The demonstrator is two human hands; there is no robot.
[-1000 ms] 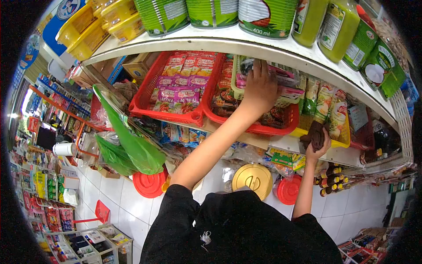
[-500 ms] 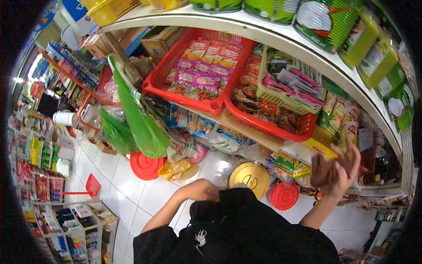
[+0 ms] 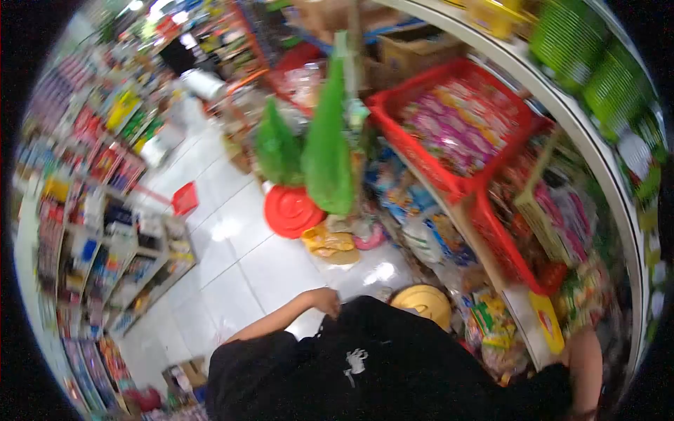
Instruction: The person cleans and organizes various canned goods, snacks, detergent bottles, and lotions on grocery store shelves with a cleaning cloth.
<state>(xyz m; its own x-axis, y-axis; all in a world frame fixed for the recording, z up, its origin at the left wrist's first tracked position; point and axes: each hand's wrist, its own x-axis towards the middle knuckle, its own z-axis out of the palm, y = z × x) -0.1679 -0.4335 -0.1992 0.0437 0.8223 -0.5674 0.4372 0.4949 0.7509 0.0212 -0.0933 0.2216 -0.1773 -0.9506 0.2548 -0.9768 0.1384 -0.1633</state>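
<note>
Nearest, just beside the black shirt [image 3: 421, 372]: left hand [image 3: 325, 302], grip curled inward, contents (if any) impossible to tell. Near right, blurred, by the packets [image 3: 591, 291] in the yellow basket [image 3: 547, 323]: right hand [image 3: 584, 345], grip too smeared to read. Possible spill there from a hasty, snagging pull. Farther, risk of the pale green basket [image 3: 540, 226] tipping within the nearer red basket [image 3: 502, 245] after an elbow knock.

The one head-worn fisheye camera looks forward and steeply down from close above the black short-sleeved shirt [image 3: 400, 365].
</note>
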